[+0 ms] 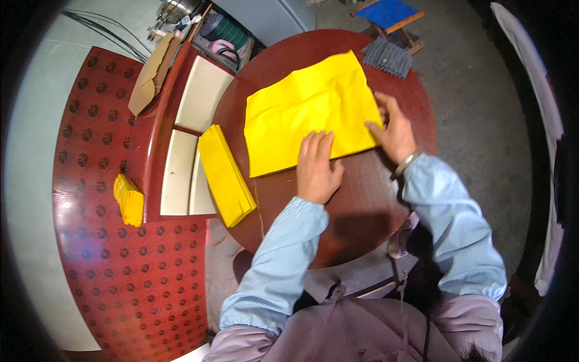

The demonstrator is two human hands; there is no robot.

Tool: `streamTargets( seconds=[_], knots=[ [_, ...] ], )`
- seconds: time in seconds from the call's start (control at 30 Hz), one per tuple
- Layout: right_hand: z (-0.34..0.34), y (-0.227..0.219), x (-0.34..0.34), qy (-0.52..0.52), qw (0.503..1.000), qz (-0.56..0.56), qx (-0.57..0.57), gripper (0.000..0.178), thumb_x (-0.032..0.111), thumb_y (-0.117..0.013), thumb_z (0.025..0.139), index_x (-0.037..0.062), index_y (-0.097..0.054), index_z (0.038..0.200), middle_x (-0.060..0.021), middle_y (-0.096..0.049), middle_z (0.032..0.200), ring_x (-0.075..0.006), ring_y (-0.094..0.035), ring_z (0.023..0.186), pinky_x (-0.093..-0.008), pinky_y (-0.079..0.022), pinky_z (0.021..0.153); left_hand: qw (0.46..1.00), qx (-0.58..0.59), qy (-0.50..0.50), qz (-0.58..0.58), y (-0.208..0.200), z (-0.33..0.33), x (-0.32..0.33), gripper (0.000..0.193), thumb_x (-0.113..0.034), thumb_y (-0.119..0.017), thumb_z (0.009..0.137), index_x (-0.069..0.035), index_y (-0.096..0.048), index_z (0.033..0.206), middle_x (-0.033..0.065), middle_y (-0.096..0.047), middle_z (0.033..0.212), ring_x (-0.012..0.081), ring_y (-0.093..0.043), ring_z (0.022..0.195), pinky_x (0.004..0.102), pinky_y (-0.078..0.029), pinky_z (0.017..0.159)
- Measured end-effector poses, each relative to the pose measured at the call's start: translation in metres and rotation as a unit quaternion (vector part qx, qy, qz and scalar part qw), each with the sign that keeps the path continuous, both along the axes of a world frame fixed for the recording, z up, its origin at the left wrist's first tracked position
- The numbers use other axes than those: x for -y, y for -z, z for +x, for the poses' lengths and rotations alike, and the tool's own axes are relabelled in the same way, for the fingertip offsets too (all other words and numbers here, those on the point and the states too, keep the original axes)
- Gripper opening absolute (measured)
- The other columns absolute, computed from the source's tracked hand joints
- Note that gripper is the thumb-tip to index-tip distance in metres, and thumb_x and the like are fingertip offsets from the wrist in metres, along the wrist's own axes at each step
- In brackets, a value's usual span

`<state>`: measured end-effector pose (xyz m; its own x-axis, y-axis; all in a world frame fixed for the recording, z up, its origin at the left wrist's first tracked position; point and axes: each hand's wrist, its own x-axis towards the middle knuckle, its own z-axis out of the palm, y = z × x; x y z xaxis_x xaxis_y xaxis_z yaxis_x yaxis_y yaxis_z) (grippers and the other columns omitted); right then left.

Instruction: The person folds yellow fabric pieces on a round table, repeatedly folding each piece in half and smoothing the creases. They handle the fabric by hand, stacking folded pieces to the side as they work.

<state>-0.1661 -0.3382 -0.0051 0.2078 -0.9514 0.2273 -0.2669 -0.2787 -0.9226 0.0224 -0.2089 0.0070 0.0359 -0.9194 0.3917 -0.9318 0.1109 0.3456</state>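
We rest our left hand [315, 168] flat on the near edge of the yellow sheet [307, 111], fingers stretched out and together, palm down. This grip is fully open and closes on nothing; it only presses the paper to the surface [362, 199]. Just to the right of it, our right hand [395, 130] lies on the sheet's right corner, fingers spread and lightly bent over the edge. Whether the fingertips pinch the paper or merely press on it, we cannot tell. A bangle [406, 163] sits on that wrist, and both forearms wear pale blue sleeves [283, 265].

The sheet lies crumpled but spread out, running away from both hands toward the far side of the round, dark red surface. Left of the left hand, well apart from it, a stack [225, 175] of folded yellow paper lies at the surface's edge. Farther left stands a red shelf [158, 139] with pale compartments, and beyond it a smaller yellow bundle [128, 199] lies on a red studded mat [96, 253].

Past the sheet's far right corner, beyond the right hand, a grey mesh piece [387, 57] lies at the surface's rim. Farther still, a blue stool [387, 13] stands on the grey floor.
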Motion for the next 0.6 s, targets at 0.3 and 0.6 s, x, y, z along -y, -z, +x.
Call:
streamTargets(
  seconds=[0.3,0.6],
  knots=[
    [-0.032,-0.017,-0.137,-0.083,0.975,0.162,0.127,0.067,-0.005,-0.075,0.094,0.0047,-0.047,0.153,-0.0092,-0.065,0.114,-0.0135,-0.064,0.094,-0.0298,-0.057,0.082,0.992,-0.037,0.113,0.039,-0.010,0.045,-0.072,0.063,-0.006,-0.075,0.077,-0.008,-0.065,0.140,0.0168,-0.061,0.147,0.0406,-0.050,0.147,0.0566,-0.037,0.127],
    [-0.054,-0.043,-0.119,-0.264,0.910,-0.272,-0.171,0.042,0.004,-0.080,0.085,0.0107,-0.074,0.126,-0.0097,-0.067,0.116,-0.0315,-0.064,0.108,-0.0420,-0.054,0.095,0.983,-0.149,0.103,-0.017,-0.023,0.018,-0.089,0.048,0.009,-0.063,0.082,-0.005,-0.071,0.128,0.0161,-0.067,0.139,0.0386,-0.052,0.149,0.0542,-0.038,0.127]
  ],
)
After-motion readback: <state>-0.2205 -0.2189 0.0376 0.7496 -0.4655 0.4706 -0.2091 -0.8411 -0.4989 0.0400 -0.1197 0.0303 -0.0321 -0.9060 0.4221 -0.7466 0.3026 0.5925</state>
